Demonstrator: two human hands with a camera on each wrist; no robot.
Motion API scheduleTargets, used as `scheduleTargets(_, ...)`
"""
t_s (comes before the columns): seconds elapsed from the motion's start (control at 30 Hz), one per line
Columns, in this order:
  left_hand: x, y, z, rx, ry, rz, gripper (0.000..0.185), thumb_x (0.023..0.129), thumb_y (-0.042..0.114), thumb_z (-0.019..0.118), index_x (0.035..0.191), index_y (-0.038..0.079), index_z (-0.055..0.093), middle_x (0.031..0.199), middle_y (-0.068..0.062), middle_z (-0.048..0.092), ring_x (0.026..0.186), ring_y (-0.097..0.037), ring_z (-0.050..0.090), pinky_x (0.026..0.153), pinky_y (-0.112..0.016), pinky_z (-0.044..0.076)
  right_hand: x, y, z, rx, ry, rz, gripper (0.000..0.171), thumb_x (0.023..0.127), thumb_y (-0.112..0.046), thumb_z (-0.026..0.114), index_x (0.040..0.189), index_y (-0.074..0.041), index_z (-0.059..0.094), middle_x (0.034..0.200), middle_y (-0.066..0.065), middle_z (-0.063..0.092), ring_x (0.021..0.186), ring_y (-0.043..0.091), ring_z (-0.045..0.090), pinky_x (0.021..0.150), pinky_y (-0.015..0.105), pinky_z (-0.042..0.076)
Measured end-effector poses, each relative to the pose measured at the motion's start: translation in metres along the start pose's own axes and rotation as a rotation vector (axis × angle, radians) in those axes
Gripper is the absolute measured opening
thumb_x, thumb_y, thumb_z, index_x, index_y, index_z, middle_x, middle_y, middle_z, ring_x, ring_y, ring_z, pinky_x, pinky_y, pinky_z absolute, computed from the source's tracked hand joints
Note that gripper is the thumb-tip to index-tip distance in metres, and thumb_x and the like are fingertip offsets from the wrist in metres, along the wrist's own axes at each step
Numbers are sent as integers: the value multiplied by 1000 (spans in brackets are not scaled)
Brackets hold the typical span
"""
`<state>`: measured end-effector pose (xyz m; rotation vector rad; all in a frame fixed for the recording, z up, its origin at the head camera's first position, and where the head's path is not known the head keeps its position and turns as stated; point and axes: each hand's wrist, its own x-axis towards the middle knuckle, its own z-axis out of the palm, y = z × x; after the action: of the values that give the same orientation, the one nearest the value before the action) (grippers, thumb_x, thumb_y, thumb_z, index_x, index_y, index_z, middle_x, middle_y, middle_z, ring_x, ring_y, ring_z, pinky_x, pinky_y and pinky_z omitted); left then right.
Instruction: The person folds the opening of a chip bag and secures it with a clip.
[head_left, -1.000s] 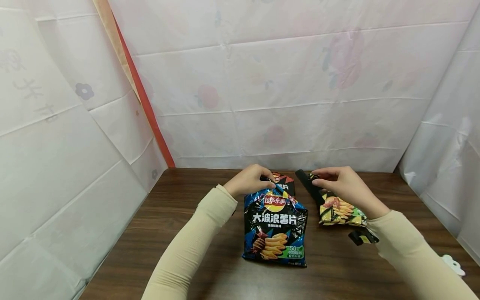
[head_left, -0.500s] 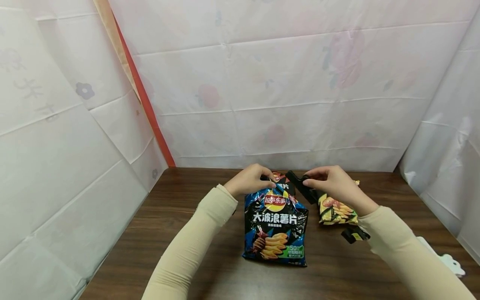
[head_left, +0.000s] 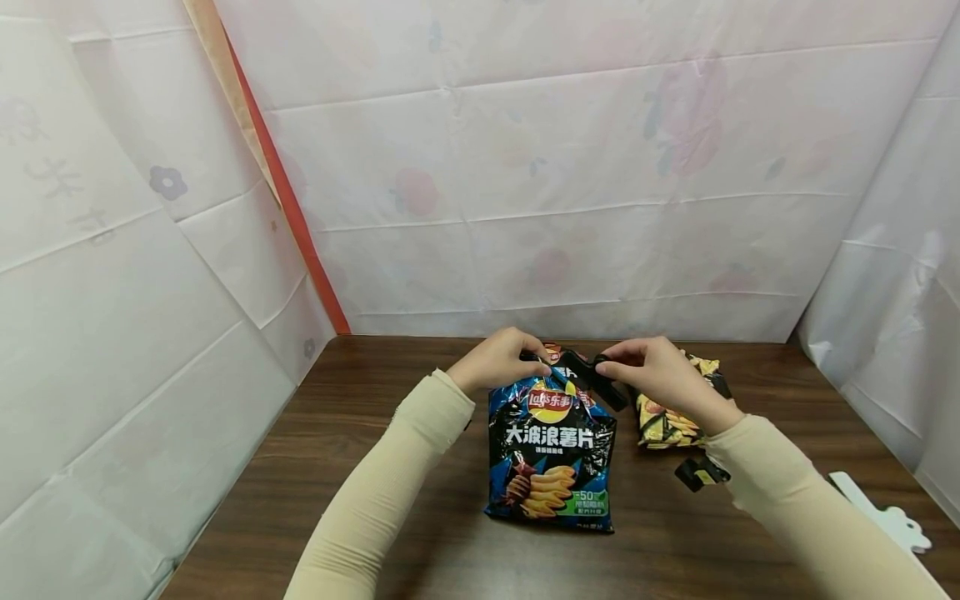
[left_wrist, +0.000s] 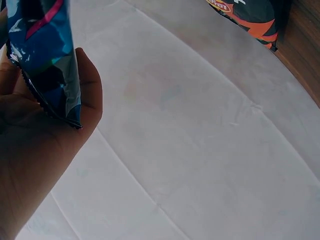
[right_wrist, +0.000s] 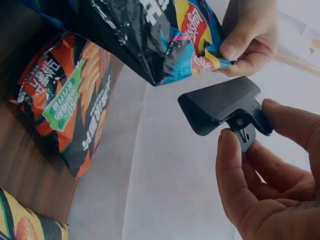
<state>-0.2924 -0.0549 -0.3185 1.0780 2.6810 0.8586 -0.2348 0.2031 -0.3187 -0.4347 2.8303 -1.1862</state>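
A blue and black chip bag (head_left: 551, 450) stands on the brown table (head_left: 390, 417). My left hand (head_left: 525, 357) pinches its top corner, and the left wrist view shows the bag's sealed edge (left_wrist: 47, 65) between the fingers. My right hand (head_left: 611, 365) pinches the handles of a black clip (head_left: 588, 377). In the right wrist view the clip (right_wrist: 220, 102) hangs just below the bag's top corner (right_wrist: 195, 45) without touching it, with its jaws together. An orange and black bag (right_wrist: 70, 100) lies behind the blue one.
A yellow chip bag (head_left: 675, 417) lies under my right forearm, with a second black clip (head_left: 693, 473) beside it. A white flat object (head_left: 885, 517) sits at the table's right edge. White sheets wall in the back and both sides.
My right hand has carried the black clip leftward, from above the yellow bag to the top of the blue bag. The left hand has kept its pinch and not moved.
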Motion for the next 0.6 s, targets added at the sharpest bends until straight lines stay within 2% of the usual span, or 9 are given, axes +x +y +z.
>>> scheduleTargets(0.13, 0, 0, 0, 10, 2, 3, 16, 95, 22, 66, 104, 13, 76, 94, -2, 73, 53, -8, 38, 60, -23, 37, 0, 3, 3, 10, -15, -1, 45, 95, -40, 63, 125, -6, 65, 91, 7, 71, 75, 19, 63, 66, 34, 46)
scheduleTargets(0.33, 0, -2, 1, 24, 11, 9, 16, 95, 23, 66, 104, 14, 76, 96, 0, 74, 58, -7, 46, 64, -23, 40, -1, 4, 8, 21, -3, -24, 41, 97, -36, 61, 122, -4, 65, 93, 8, 70, 76, 18, 64, 66, 34, 50)
scheduleTargets(0.6, 0, -1, 1, 12, 7, 9, 15, 95, 22, 66, 103, 14, 76, 93, 0, 73, 54, -9, 41, 61, -23, 38, -3, 1, 10, 16, 22, -57, 30, 98, -33, 61, 109, -6, 65, 81, 11, 63, 67, 18, 54, 61, 33, 45)
